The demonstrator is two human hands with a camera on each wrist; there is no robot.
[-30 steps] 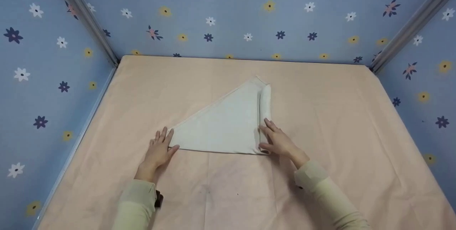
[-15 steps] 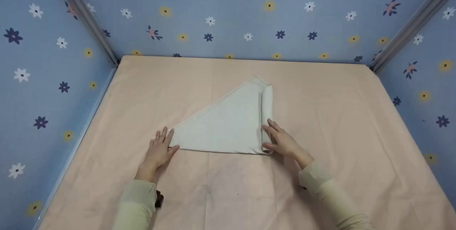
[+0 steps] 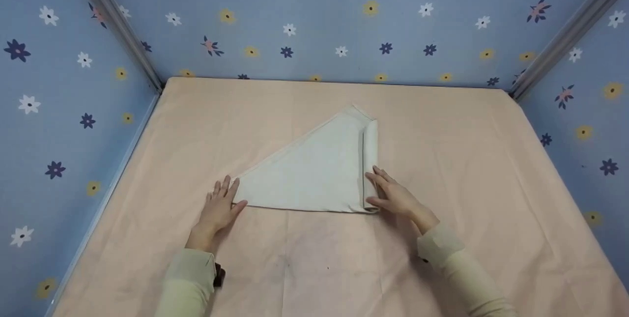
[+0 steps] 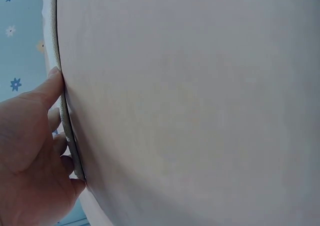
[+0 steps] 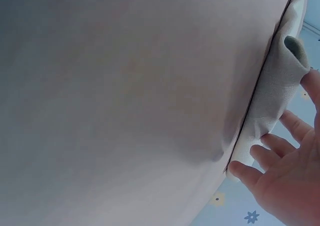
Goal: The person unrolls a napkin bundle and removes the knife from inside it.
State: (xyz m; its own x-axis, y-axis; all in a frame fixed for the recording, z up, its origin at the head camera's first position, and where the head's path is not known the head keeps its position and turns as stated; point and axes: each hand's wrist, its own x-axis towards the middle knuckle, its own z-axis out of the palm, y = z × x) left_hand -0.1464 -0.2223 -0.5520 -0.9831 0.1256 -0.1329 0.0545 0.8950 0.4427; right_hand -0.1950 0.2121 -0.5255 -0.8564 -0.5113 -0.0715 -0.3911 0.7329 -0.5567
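3 blue flowered walls (image 3: 314,27) and 2 grey posts (image 3: 118,22) bordered a table (image 3: 471,159) covered in peach fabric. 1 pale cloth (image 3: 300,174) lay near its middle, the right side wound into 1 roll (image 3: 371,145). Of 2 hands, the left hand (image 3: 218,209) rested on the cloth's left corner with fingers extended and spread; the right hand (image 3: 398,198) touched the roll with fingers apart and slightly bent, hiding part of it. The right wrist view showed a hollow in the roll's end, barely visible from the head; the left wrist view showed the cloth as a thin strip. 1 black object (image 3: 219,275) sat at the left cuff (image 3: 194,260).
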